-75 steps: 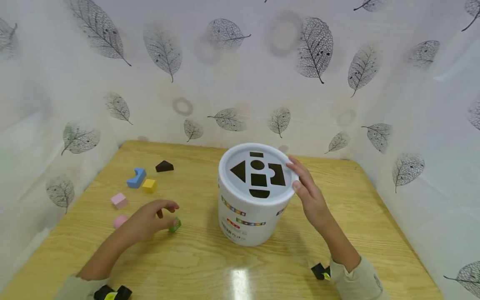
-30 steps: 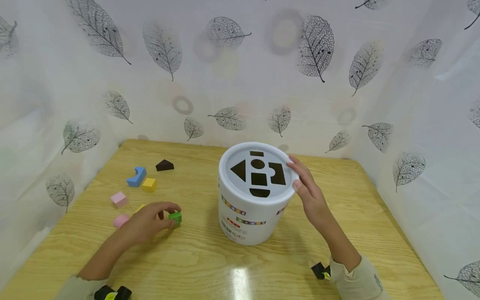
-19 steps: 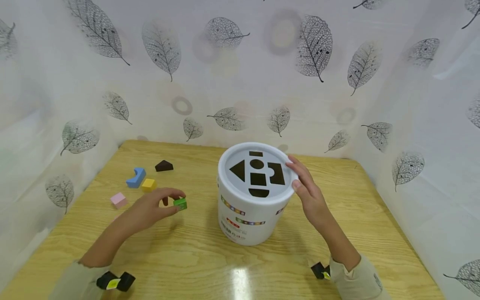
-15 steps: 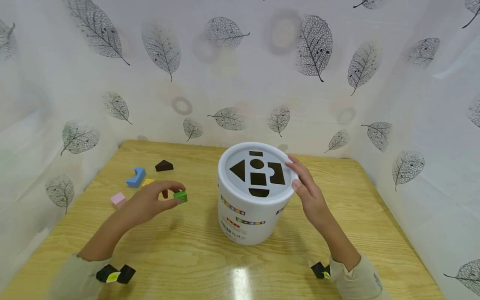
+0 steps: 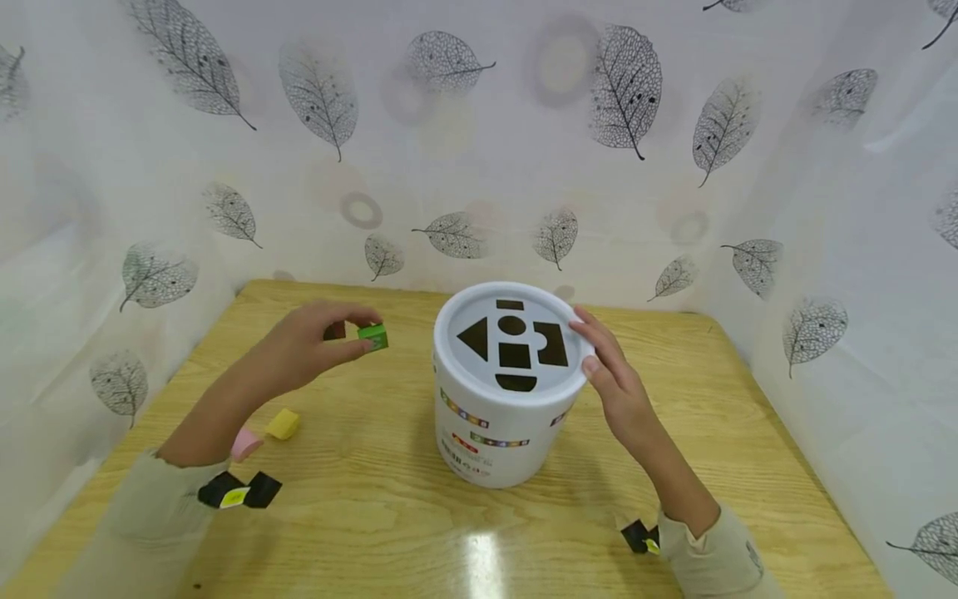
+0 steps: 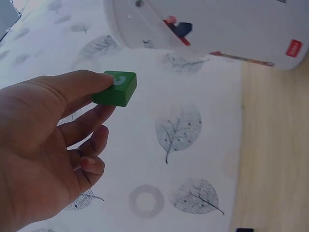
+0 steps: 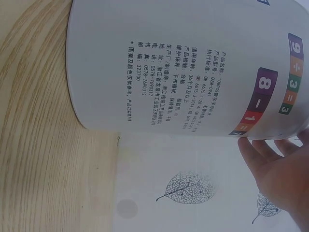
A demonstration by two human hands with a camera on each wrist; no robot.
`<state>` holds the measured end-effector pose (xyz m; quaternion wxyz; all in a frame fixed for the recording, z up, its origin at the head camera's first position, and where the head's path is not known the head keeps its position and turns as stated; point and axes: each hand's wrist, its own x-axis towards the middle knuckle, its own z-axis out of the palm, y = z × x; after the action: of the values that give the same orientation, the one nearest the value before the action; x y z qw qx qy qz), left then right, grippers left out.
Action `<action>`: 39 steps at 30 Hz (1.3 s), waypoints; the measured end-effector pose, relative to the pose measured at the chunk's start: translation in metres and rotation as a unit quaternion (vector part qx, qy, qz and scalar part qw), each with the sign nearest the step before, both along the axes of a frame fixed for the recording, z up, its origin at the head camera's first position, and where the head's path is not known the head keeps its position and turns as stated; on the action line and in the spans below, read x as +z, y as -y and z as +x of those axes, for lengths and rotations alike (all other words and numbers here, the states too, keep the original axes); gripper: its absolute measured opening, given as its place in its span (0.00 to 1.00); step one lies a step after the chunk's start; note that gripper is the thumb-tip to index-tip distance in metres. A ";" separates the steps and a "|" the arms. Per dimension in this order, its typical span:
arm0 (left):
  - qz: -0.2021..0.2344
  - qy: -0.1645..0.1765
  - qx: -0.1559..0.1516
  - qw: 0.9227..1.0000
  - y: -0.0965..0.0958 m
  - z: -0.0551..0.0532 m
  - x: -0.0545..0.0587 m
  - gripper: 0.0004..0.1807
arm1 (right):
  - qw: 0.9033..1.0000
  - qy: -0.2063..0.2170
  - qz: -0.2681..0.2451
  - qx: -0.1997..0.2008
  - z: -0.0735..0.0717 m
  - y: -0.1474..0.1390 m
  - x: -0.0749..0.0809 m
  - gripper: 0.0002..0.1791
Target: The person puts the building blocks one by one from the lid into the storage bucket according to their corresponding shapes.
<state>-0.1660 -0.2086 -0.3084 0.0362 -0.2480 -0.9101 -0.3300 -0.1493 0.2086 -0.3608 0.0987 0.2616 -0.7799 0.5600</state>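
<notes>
Higher in the head view than half a second ago, the left hand [image 5: 310, 341] carries its green block [image 5: 373, 337], and the retreating forearm uncovers a yellow block [image 5: 283, 424] and a pink block [image 5: 245, 444]. Thumb and forefinger have it pinched between them, the other fingers loosely bent and clear; that light hold leaves most of the block exposed, likely so it can be turned easily. It's in the air, off the bucket's left side, touching nothing but the hand.

Across goes the eye to the right hand [image 5: 617, 387]: fingers and thumb rest spread along the rim of the white bucket [image 5: 501, 416], not clenched, probably just keeping it from sliding. And that bucket stands upright, its slotted lid [image 5: 491, 341] facing up, so every cut-out is easy to reach. Beneath it all, the wooden table [image 5: 374, 507]; behind, a leaf-print backdrop [image 5: 479, 166].
</notes>
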 end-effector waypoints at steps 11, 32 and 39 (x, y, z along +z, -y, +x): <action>0.021 -0.004 -0.047 0.999 -0.031 -0.023 0.030 0.15 | 1.000 -0.005 0.000 0.000 -0.001 -0.001 0.000 0.25; 0.036 0.004 -0.102 0.994 -0.109 -0.066 0.047 0.15 | 1.000 -0.005 0.007 0.010 -0.002 -0.002 -0.001 0.25; 0.034 0.019 -0.126 0.991 -0.133 -0.077 0.044 0.16 | 1.000 -0.004 0.004 0.006 -0.001 -0.001 -0.001 0.25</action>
<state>-0.2428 -0.0758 -0.2648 -0.0144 -0.3534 -0.8604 -0.3668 -0.1506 0.2099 -0.3617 0.0968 0.2691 -0.7803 0.5563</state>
